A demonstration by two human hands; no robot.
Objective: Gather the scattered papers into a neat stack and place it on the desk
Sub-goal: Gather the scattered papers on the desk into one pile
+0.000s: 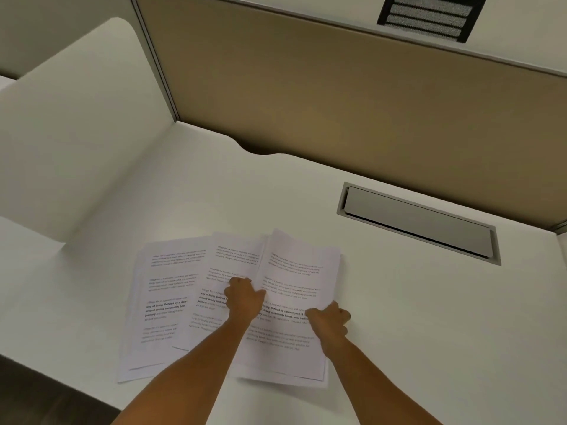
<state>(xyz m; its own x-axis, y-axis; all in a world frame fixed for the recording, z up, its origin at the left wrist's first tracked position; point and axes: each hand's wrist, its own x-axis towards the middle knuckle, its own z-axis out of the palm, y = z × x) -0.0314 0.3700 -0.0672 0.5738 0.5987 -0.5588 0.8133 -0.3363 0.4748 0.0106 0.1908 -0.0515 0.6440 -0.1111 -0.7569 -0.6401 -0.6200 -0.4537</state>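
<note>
Printed papers (pixel 171 289) lie fanned and overlapping on a white desk (pixel 399 302), where the left hand (pixel 244 297) pinches the left edge of the rightmost sheets and the right hand (pixel 329 320) grips their right edge.

I am sitting at an office cubicle. In front of me is a smooth white desk (pixel 399 302) with a curved notch cut into its far edge, the kind of gap that lets cables pass. Set flush into the desktop on my right is a long grey metal cable hatch with a hinged flap (pixel 418 223). Behind the desk rises a tan fabric-covered partition panel (pixel 337 96) edged in a thin metal frame, and on my left stands a white rounded-corner side divider (pixel 76 127). Printed white paper sheets with blocks of typed text (pixel 171 289) lie spread on the desktop under my arms.
</note>
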